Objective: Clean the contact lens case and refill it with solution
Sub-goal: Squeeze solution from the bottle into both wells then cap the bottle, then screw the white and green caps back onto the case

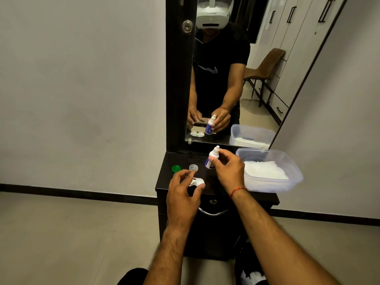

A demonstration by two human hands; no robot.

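On a dark dresser (185,158), the lens case (197,181) lies open, its green cap (176,168) and clear cap (193,167) just beside it. The right hand (228,171) grips the bottle (212,157), nozzle up; the left hand (182,194) hovers loosely curled over the case, holding nothing. Refilling looks like the step in hand: next, tip the nozzle over a well

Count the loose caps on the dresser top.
2: a green cap near the left edge, a clear cap just right of it; the left hand may hide more.

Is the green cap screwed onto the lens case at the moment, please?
No, the green cap lies by itself on the dark cabinet top, apart from the lens case near the left hand.
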